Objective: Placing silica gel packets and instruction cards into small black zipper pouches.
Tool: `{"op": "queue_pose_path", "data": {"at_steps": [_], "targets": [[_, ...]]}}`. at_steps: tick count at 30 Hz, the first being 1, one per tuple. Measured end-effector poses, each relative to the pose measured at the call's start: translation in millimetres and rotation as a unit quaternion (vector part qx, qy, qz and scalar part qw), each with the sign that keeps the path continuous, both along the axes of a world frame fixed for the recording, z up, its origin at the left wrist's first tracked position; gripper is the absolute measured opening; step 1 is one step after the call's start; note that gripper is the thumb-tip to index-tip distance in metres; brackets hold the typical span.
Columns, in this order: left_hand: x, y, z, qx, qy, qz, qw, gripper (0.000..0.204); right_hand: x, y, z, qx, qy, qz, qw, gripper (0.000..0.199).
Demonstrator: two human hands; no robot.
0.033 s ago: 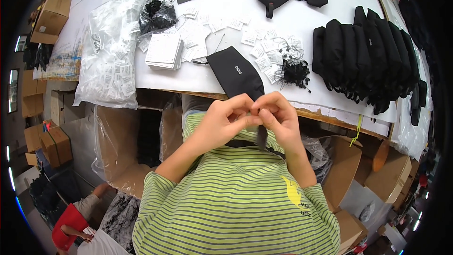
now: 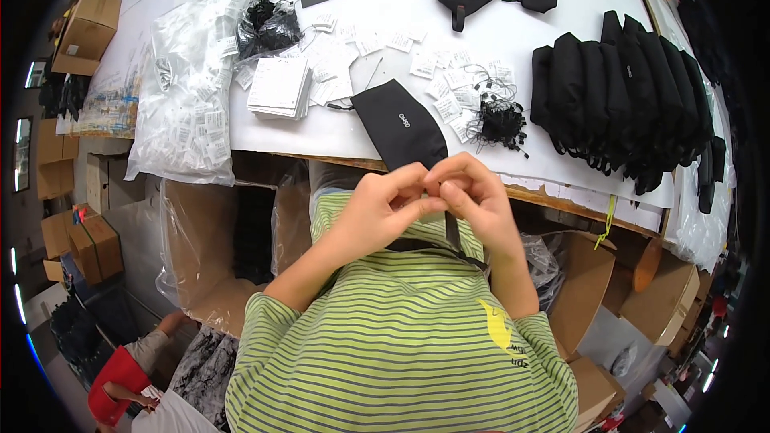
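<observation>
Over the table's near edge, a flat black zip pouch lies slanted, its near end running behind my hands. My left hand and my right hand meet in front of that end, thumbs and forefingers pinched together at the fingertips. Whatever is between the fingertips is too small and too covered to name. Below the fingers hangs a narrow black strap, close to my right thumb; its upper end is hidden. To the right of the pouch lie loose white tags and a tangle of black tag strings.
A stack of white cards and a clear bag of tags stand left on the table. Many black pouches are lined up at right. Two more pouches lie at the back. Open cartons sit under the edge.
Both hands have shifted very slightly to the right, still pinched together. The black strap beneath them hangs a little differently and looks sharper. Everything on the table stays put.
</observation>
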State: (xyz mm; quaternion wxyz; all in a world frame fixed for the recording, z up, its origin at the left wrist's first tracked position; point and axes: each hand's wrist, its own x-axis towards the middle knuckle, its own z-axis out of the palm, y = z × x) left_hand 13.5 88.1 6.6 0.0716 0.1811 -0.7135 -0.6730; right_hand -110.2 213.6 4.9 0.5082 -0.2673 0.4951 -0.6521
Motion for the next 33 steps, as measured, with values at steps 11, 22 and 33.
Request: {"op": "queue_pose_path", "data": {"at_steps": [11,22,33], "targets": [[-12,49,-31,-0.284,0.155,-0.188,0.927,0.017,-18,-47,-62,0.163,0.643,0.095,0.742,0.059],[-10,-16,-45,-0.466,0.06,0.088,0.878,0.02,-36,-10,-17,0.172,0.428,-0.022,0.887,0.023],[-10,-25,-37,-0.526,0.148,-0.005,0.837,0.027,-22,-4,6,0.109,0.463,-0.093,0.875,0.02]]}}
